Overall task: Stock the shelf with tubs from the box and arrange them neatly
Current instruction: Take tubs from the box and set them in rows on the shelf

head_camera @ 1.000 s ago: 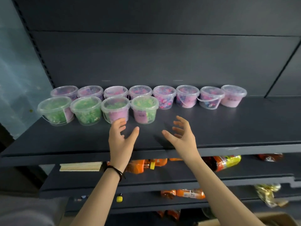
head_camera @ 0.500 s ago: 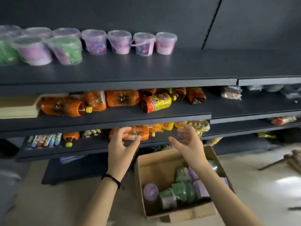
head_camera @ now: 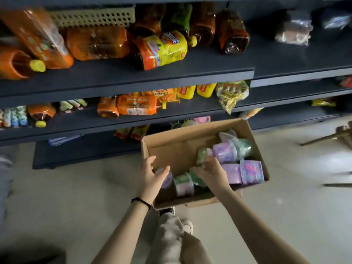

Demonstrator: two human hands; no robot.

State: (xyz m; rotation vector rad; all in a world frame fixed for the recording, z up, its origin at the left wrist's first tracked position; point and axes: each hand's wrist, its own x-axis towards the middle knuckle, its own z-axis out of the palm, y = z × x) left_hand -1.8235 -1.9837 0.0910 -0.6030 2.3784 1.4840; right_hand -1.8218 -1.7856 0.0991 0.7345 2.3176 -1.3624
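Observation:
A cardboard box [head_camera: 171, 147] stands open on the floor below the shelves, with several clear tubs of purple and green beads lying in it. My left hand [head_camera: 150, 176] hovers over the box's left side, fingers spread, just above a purple tub [head_camera: 167, 180]. My right hand [head_camera: 211, 172] reaches into the middle of the box with relaxed fingers, above a green tub [head_camera: 183, 184]. Neither hand holds anything. More purple tubs [head_camera: 251, 172] lie at the box's right end. The top shelf with the stocked tubs is out of view.
Dark shelves [head_camera: 133, 75] above the box carry orange and yellow snack packs [head_camera: 162, 49] and bottles. The pale floor [head_camera: 76, 197] surrounds the box. My legs and shoe [head_camera: 171, 235] are right in front of it. Wooden legs [head_camera: 327, 138] stand at the right.
My view dropped from the top shelf down to the box. Both empty hands came down from the shelf edge into the box, over the tubs.

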